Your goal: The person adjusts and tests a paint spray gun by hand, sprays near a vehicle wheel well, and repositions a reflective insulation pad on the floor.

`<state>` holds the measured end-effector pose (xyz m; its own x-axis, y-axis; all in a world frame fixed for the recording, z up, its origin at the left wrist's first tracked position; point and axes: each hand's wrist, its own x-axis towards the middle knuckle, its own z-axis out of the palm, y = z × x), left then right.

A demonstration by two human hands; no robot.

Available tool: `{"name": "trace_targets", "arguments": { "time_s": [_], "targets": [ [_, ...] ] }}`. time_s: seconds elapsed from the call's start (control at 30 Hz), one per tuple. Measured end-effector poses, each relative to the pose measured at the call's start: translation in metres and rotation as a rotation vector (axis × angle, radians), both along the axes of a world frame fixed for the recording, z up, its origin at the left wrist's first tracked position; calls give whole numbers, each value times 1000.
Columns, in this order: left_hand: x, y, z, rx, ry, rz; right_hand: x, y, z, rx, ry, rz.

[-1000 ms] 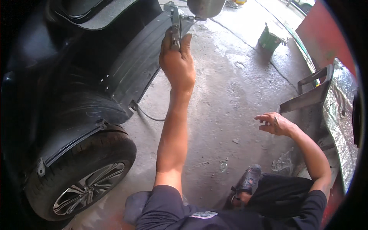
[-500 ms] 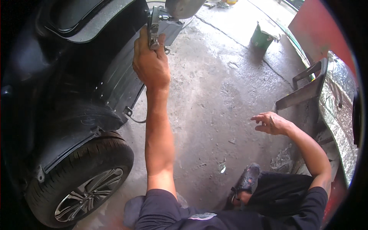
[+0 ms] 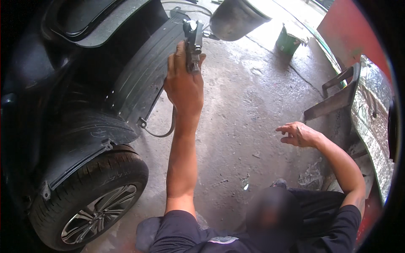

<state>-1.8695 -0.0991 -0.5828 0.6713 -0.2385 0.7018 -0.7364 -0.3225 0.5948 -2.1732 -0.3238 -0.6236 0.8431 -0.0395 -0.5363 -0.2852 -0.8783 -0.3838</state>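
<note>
My left hand [image 3: 183, 86] is raised in the upper middle, gripping a metal spray gun [image 3: 194, 42] with a large silver cup [image 3: 234, 21] tilted out to the right. The gun is beside a black vehicle body panel [image 3: 42, 97] with a ribbed plastic liner [image 3: 139, 76] along its arch and small holes in it. A hose [image 3: 168, 128] loops below the liner. My right hand [image 3: 297, 135] hangs over the floor at the right, fingers loosely apart and holding nothing.
A wheel [image 3: 97, 215] sits under the panel at lower left. On the concrete floor [image 3: 236, 105] are a green bucket [image 3: 289, 40] and a hose line. At the right stand a dark plastic chair [image 3: 329, 107], a crumpled foil-like sheet [image 3: 371, 130] and a red surface [image 3: 346, 29].
My left hand with the spray gun moved left, then back rightward and down, and the cup now tilts more to the right. My right hand has barely moved.
</note>
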Motion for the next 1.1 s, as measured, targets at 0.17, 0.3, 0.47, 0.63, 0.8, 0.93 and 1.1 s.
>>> {"name": "trace_targets", "arguments": {
  "time_s": [0.17,0.3,0.47,0.63,0.8,0.93,1.1],
  "targets": [
    [23,6,-4,-67,-184,81,1,0,0,21,8,-18],
    [23,9,8,-100,-278,88,2,4,7,0,32,-32],
    [0,14,14,-103,-209,-3,1,3,5,20,-7,-37],
    [-20,22,19,-46,-87,-83,12,9,13,9,-1,-44],
    [-13,28,16,-8,9,-196,12,6,8,-13,-75,32],
    [0,26,17,20,22,-115,11,7,7,5,-115,43],
    [42,25,15,-38,-127,7,11,14,15,11,-30,-27]
  ]
}}
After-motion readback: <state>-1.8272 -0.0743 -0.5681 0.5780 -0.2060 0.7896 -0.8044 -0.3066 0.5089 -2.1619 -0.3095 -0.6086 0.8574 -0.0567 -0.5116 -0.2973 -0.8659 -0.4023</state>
